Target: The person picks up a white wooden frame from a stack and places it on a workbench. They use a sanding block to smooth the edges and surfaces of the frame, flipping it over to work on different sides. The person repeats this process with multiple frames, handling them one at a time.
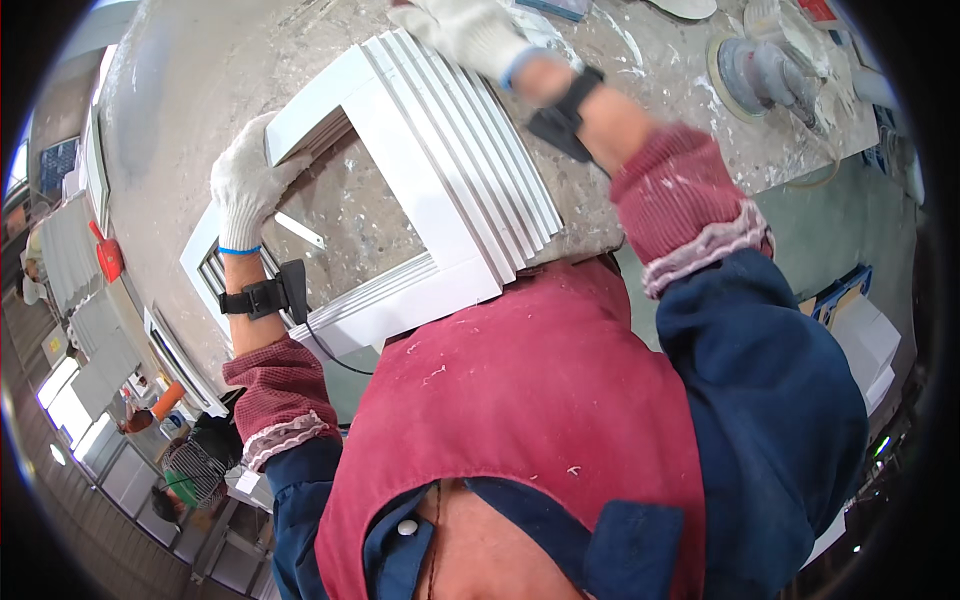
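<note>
White frames (405,175) sit stacked on the bench (180,150) near its edge, L hand (243,182) gripping one side; R hand (465,35) blurred (can't tell grip). Uneven pull could prob. skew them, scuffing faces.

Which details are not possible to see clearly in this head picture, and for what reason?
All in the head view:
- Right hand: blurred and partly cut off by the upper edge; its grip is unclear.
- Left hand: its fingertips seem hidden by the stacked white frames.
- Bluish object: cut off by the upper edge.
- Background person: too small and distorted near the rim to tell the activity.
</note>
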`<state>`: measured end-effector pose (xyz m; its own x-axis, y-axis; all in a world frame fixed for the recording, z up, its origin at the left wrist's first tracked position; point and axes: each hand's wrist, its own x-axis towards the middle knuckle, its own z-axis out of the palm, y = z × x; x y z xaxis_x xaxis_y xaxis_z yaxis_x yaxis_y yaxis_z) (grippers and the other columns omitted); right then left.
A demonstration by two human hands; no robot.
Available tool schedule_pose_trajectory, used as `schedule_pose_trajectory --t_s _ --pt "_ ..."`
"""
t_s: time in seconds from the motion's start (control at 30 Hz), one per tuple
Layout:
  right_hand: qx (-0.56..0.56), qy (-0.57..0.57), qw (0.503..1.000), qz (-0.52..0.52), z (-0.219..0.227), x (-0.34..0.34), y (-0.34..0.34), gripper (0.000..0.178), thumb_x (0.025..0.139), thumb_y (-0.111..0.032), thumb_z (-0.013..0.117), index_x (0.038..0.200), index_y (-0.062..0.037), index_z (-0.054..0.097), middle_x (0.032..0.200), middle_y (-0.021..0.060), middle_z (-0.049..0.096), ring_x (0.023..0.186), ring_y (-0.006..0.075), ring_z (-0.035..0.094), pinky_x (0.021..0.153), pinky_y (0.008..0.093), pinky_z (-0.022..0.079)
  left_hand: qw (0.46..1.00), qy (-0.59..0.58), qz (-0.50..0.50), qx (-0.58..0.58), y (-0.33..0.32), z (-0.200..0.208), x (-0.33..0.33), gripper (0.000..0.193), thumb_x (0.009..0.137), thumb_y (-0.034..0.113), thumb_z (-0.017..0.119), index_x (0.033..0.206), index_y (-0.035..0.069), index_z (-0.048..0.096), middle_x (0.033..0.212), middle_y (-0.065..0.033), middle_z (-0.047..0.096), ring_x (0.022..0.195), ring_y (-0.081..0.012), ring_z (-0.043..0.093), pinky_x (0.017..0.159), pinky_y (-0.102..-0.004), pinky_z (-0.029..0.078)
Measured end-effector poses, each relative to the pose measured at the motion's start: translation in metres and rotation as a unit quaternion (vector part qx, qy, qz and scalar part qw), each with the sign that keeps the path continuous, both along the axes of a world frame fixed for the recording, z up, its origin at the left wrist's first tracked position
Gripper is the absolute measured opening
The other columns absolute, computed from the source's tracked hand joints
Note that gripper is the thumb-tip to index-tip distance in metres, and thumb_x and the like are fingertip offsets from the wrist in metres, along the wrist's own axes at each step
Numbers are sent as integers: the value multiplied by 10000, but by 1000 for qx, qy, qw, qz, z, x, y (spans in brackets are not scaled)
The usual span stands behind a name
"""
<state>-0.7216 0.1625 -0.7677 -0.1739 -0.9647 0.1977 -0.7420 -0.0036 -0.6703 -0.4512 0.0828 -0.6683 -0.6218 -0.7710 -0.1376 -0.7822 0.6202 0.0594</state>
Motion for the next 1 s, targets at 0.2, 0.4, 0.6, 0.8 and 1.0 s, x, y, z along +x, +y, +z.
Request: schedule_pose_trajectory --t_s 0.2,0.4,0.6,0.8,1.0 --pt "-19 13 995 100 16 42 143 286 923 -419 490 951 -167 621 763 59 604 745 228 630 659 361 517 1000 9 10 5 0 -5 9 564 634 300 797 1150 150 627 1046 -91 684 973 -267 657 838 -367 512" --pt "-67 -12 997 -41 -7 13 12 406 965 -453 406 1060 -108 598 796 158 652 728 307 654 651 408 533 1000 14 -3 0 -1 -2 2 569 627 297 804 1146 146 627 1029 -87 686 960 -263 661 832 -358 515" --pt "-8 -69 998 -5 5 35 84 357 927 -407 460 1058 -119 626 949 178 661 862 327 656 779 407 512 999 31 -7 4 -4 -6 13 558 628 288 809 1137 144 629 1026 -93 686 954 -265 663 826 -355 517" --pt "186 -59 968 -157 14 17 17 439 944 -412 373 1116 -72 592 894 190 667 801 343 670 703 455 530 1000 28 -2 2 3 -3 4 565 622 281 814 1137 144 626 1010 -80 689 942 -265 664 818 -359 518" --pt "232 -125 955 -137 34 25 69 434 945 -369 343 1143 -48 557 1045 266 628 1013 383 615 902 477 462 1000 15 -8 -5 -3 -5 10 569 623 291 812 1140 144 624 1020 -83 683 947 -265 660 820 -357 515"
